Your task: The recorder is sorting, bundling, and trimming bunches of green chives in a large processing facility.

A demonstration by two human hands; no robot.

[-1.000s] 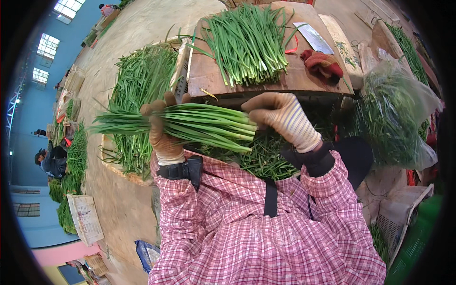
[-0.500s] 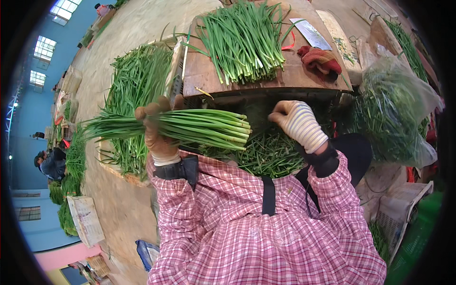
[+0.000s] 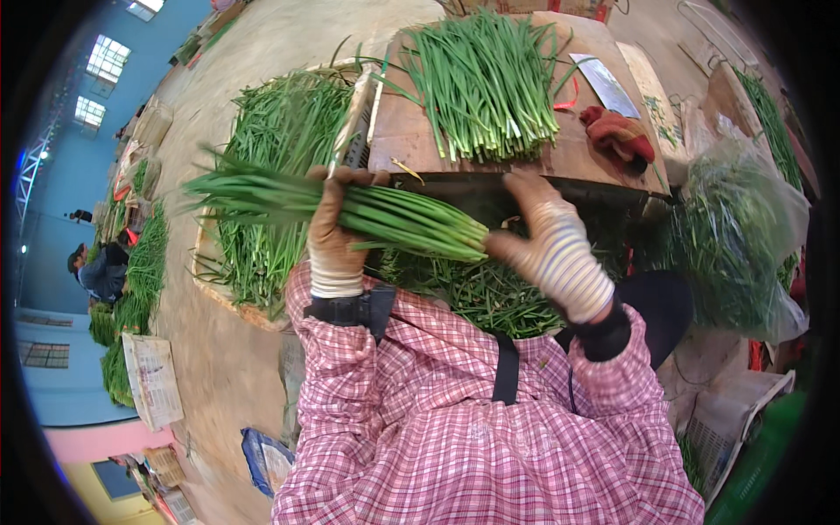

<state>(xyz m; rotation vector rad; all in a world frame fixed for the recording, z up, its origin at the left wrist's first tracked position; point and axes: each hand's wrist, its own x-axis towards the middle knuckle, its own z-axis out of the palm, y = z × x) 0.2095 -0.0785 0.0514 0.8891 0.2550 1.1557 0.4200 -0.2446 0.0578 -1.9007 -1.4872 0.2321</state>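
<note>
A bunch of garlic chives (image 3: 418, 220) lies across my left hand (image 3: 334, 241), whose gloved fingers are wrapped round its middle. Its leafy tips point left and are smeared by motion, while the pale stem ends face right. My right hand (image 3: 558, 249), also gloved, is at those stem ends with thumb and fingers apart, the thumb side touching or nearly touching them. Beyond both hands, a larger heap of chives (image 3: 490, 83) rests on a wooden board (image 3: 398, 144), its pale ends toward me.
A dark red cloth (image 3: 617, 136) and a pale flat sheet (image 3: 605, 85) lie on the board. Left stands a crate (image 3: 357, 114) of loose chives. Cut leaves (image 3: 490, 297) fill the space below my hands. A clear plastic bag (image 3: 735, 227) of greens stands right. Far left, a person (image 3: 101, 273) sits.
My right hand has opened from a loose pinch and moved against the stem ends. The bunch now tilts down to the right. The whole view has shifted slightly.
</note>
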